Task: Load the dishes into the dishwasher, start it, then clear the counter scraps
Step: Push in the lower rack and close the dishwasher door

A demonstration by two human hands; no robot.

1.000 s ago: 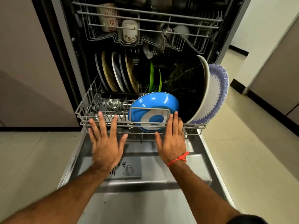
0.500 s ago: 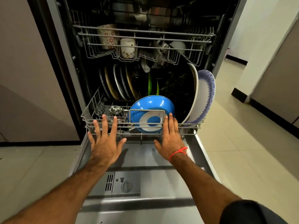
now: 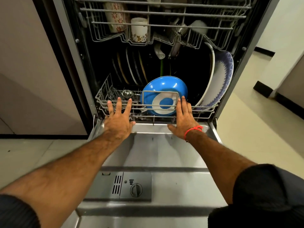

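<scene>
Both hands are spread flat with straight fingers against the front rail of the grey wire lower rack (image 3: 115,102); the left hand (image 3: 119,119) presses near the rack's left corner, the right hand (image 3: 184,120) (a red thread band at its wrist) presses just right of the glossy blue bowl with a white ring base (image 3: 164,94); neither hand curls round a wire, which suits a push rather than a pull, so my judgement is that the rack is being slid into the tub. The bowl leans on its edge at the very front, held by a wire frame; behind it a row of thin plates (image 3: 130,69) stands upright in the tines; a large white plate with a blue patterned rim (image 3: 222,76) tilts against the right side. Cups sit in the upper wire rack (image 3: 164,14), which lies inside the machine. The steel inner face of the open door (image 3: 164,153) lies flat below the arms, with its detergent dispenser (image 3: 125,186) near the viewer. The patterned plate's rim stands close to the tub's right edge; that looks the tightest spot; the door needs the arms withdrawn before it can lift.
</scene>
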